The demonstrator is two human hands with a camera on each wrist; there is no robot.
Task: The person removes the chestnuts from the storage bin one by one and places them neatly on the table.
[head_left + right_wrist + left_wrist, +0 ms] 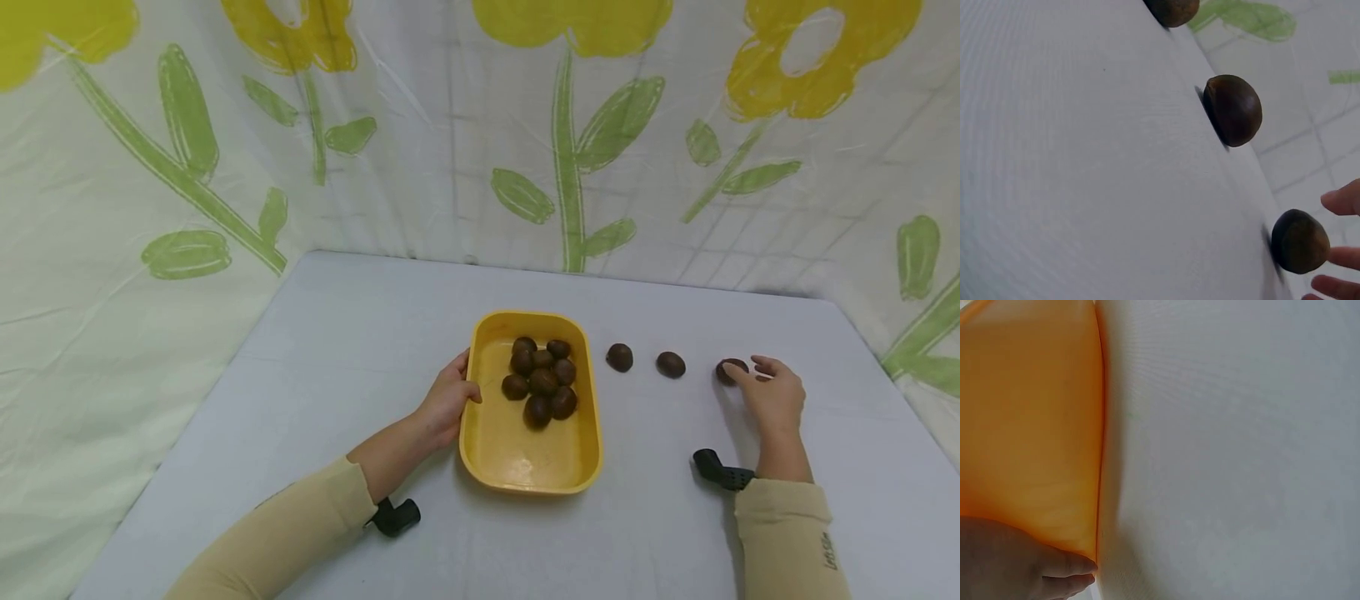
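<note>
Fingers of my right hand [772, 392] spread loose round rightmost chestnut [729, 370], not yet pinched; left hand [447, 402] grips yellow tray [525, 467] rim. Pinch chestnut squarely; keep tray steady.

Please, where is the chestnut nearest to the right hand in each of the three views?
Head view: the nearest chestnut lies far right on the table, at the right hand's fingertips.
Left wrist view: not in it; only the yellow tray and the left hand show.
Right wrist view: low right, between fingertips.
Shared landmark: the middle loose chestnut, next in the row.
</note>
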